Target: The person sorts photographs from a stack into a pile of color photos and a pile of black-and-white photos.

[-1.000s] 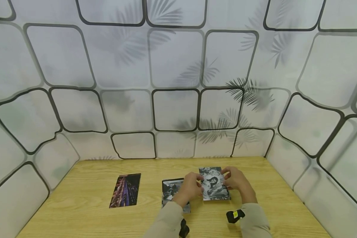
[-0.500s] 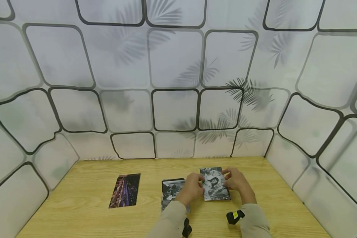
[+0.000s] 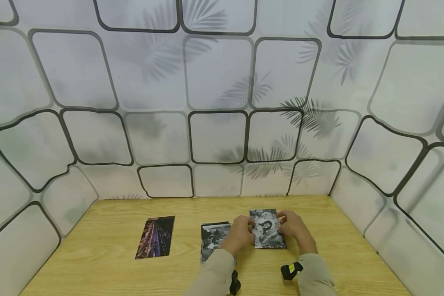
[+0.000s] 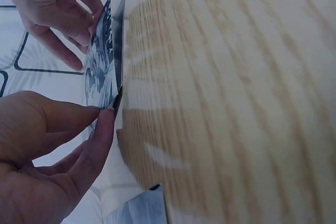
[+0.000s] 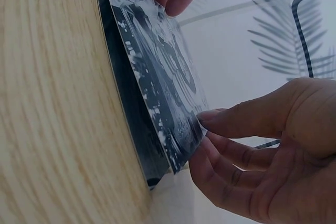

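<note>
A black-and-white photo print showing a figure is held at both sides, right of the table's middle. My left hand pinches its left edge between thumb and fingers. At the opposite edge, my right hand grips it, with the thumb on the picture side and fingers behind. Beneath it lies another dark print, with a narrow wedge-shaped gap between the two in the right wrist view. Close to my left wrist, a pile of black-and-white prints is partly covered by that arm.
A colour print of a city road at night lies apart on the left of the wooden table. Patterned fabric walls enclose the table at the back and both sides.
My left hand has shifted slightly to the right, and the held print has moved a little the same way. The right hand keeps its grip and is lowered slightly.
</note>
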A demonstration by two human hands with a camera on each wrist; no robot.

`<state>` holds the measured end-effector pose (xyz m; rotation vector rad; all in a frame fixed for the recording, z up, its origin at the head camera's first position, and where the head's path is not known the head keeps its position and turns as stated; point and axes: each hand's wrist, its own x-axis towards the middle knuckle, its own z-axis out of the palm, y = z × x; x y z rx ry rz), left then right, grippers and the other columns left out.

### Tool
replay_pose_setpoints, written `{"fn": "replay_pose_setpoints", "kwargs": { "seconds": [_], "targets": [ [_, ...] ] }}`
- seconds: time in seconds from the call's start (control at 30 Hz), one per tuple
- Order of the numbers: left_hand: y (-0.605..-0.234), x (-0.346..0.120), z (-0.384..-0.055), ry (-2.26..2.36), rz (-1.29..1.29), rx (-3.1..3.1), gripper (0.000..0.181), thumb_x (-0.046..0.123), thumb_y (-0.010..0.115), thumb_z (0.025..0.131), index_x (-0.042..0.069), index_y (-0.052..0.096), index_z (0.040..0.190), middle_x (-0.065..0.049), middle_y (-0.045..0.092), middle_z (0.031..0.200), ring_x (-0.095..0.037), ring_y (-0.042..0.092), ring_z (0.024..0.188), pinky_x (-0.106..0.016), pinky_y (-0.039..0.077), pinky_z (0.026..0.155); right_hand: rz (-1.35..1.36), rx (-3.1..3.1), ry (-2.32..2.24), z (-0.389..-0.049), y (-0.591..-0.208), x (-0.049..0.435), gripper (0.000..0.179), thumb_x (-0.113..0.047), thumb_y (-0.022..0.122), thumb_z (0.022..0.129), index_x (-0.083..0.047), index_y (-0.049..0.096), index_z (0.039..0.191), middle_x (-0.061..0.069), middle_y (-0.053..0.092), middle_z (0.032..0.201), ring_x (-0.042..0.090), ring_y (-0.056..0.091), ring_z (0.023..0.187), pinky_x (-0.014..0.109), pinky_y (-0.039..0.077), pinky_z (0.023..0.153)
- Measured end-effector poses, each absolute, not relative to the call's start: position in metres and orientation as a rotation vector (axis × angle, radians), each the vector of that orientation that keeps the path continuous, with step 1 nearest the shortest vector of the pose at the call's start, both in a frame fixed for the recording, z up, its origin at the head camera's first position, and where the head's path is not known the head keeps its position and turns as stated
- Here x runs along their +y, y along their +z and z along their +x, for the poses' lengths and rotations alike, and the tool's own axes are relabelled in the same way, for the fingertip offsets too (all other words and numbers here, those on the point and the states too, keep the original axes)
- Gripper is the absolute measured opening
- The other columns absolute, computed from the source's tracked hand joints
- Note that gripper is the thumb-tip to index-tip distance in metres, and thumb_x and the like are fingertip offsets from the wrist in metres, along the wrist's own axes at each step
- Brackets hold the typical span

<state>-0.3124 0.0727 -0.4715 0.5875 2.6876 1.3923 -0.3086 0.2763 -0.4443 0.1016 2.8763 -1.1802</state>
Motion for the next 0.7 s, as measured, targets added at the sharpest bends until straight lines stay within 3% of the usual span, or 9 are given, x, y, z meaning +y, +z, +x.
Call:
{"fn": "replay_pose_setpoints", "kwargs": {
  "seconds": [0.13,0.33,0.7],
  "targets": [
    [-0.4723,0.075,-0.3127,1.382,0.575,2.701,0.035,-0.009,0.069,0.087,-0.006,0.071,0.122,0.001,0.047,0.063,-0.012,0.034,0.056,-0.027,0.027,0.052,0.108,2.878,-1.16,-0.311,-0.4457,0.2773,0.047,0.009,0.069,0.081,0.01,0.062,0.128,0.019,0.064,0.101,0.024,0.061,0.082,0.033,0.058,0.065],
    [-0.4735,0.0773,-0.3126,1.394,0.586,2.676,0.036,-0.01,0.068,0.088,-0.008,0.069,0.124,0.004,0.03,0.053,-0.013,0.021,0.051,-0.028,0.023,0.051,0.103,2.897,-1.117,-0.3128,-0.4489,0.2793,0.047,0.007,0.071,0.08,0.01,0.064,0.126,0.022,0.066,0.106,0.027,0.064,0.088,0.035,0.059,0.068],
    [-0.4721,0.0794,-0.3117,1.363,0.623,2.702,0.034,-0.011,0.067,0.087,-0.01,0.07,0.121,0.004,0.036,0.054,-0.011,0.026,0.051,-0.024,0.027,0.052,0.096,2.879,-1.105,-0.3108,-0.45,0.2793,0.042,0.006,0.07,0.083,0.012,0.064,0.125,0.029,0.066,0.114,0.036,0.066,0.099,0.039,0.061,0.073]
  ]
}}
